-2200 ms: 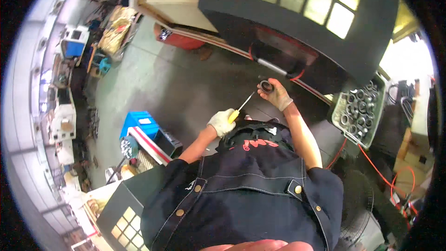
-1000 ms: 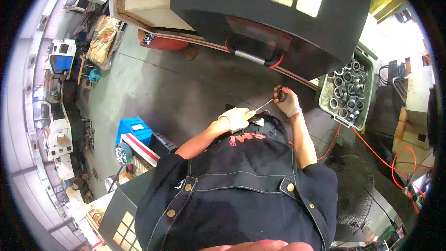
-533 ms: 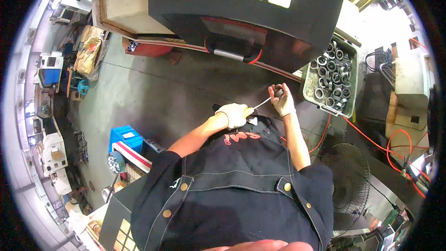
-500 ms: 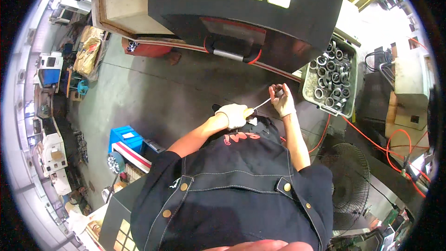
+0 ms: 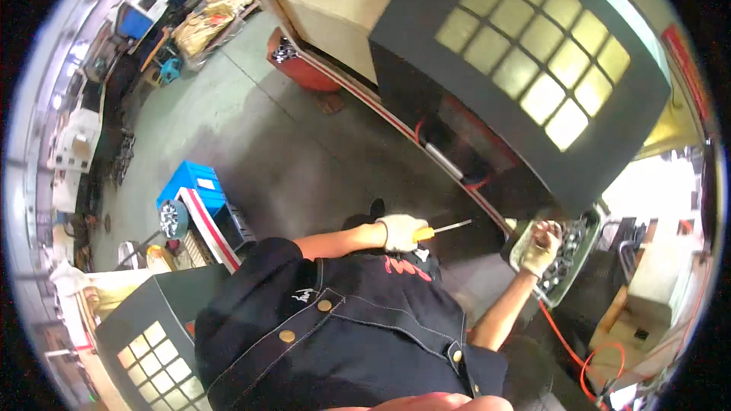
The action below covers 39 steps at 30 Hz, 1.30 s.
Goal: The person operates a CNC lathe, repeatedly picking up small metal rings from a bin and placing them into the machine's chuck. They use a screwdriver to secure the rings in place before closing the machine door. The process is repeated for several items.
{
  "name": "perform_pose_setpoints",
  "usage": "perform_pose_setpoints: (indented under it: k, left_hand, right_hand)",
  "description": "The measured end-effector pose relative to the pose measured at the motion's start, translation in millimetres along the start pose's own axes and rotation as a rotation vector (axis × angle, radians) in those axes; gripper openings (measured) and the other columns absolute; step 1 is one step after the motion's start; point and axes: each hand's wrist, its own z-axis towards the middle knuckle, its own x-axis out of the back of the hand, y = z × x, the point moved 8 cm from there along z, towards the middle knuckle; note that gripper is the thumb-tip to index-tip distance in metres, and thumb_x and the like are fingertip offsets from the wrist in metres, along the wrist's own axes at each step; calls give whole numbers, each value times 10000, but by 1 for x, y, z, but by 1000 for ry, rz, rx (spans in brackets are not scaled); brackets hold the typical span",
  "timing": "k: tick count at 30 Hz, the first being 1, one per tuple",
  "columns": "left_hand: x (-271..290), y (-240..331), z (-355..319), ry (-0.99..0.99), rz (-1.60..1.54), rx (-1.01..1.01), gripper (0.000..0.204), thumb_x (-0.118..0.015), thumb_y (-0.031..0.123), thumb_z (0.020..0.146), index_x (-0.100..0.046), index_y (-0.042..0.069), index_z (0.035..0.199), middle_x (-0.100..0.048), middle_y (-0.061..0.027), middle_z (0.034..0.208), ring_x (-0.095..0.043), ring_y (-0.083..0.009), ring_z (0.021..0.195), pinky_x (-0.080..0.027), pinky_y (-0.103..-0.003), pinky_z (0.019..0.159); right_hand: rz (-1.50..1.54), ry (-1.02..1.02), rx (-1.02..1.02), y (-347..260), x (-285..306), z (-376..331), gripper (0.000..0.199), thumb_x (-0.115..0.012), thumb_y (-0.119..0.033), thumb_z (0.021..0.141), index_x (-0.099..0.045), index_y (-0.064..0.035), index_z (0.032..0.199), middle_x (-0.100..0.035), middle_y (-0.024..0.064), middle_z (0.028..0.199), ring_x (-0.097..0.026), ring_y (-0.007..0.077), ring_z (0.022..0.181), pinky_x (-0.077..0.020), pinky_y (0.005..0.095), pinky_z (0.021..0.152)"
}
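Observation:
In a white work glove, my left hand is closed around the yellow handle of a hand tool. Its thin straight metal shaft points right, away from my body; the exact kind of tip is too small to tell. My right hand, also gloved with bare-looking fingertips, is over the near left side of a pale green tray. Its fingers look bent and smeared by motion, so whether a ring is in them cannot be made out. Several grey metal rings lie in the tray, partly hidden by the hand.
A dark machine cover with a windowed panel and bar handle stands ahead. A red bin holds metal parts beneath it. Blue crates stand at left, beside a round container of parts. An orange hose runs at right.
My right hand has moved right, from near the tool's tip with a ring in its fingers, to over the tray. The left hand still holds the tool. The view has turned.

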Motion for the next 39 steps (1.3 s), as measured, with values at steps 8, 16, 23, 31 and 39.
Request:
perform_pose_setpoints:
  k: [8,16,23,31,39]
  left_hand:
    - [51,-32,-17,17,-81,-52,344,-606,215,717,-566,111,1043,-642,-172,930,-609,-367,904,-468,-459,768]
    - [111,-89,-42,236,-94,-210,423,-617,188,708,-538,89,1111,-620,-176,964,-602,-360,924,-486,-432,803]
    - [149,-122,-59,400,-195,-273,361,-621,143,719,-543,82,1067,-623,-147,925,-609,-346,876,-495,-401,772]
    - [160,-109,-54,377,-216,-277,395,-646,121,725,-545,81,1105,-634,-129,950,-618,-325,878,-506,-380,780]
    - [195,-60,-23,418,-207,-328,367,-664,78,722,-568,73,1076,-630,-107,957,-627,-286,862,-505,-335,780]
  right_hand:
    - [-156,116,93,-18,-33,61,308,-501,-207,909,-600,-70,1166,-631,83,1100,-572,225,1044,-449,377,943]
    - [-214,151,38,18,-75,51,310,-496,-203,914,-589,-79,1182,-621,84,1128,-556,230,1072,-439,379,956]
    - [-648,52,104,63,-102,68,368,-514,-272,915,-554,-76,1224,-591,74,1171,-540,231,1083,-435,378,946]
    - [-123,107,-183,181,-171,85,375,-528,-345,889,-619,-34,1079,-645,78,1035,-591,234,938,-476,386,830]
    - [-290,-233,-292,266,-253,107,248,-583,-283,884,-624,-65,996,-616,34,991,-559,130,882,-476,308,765]
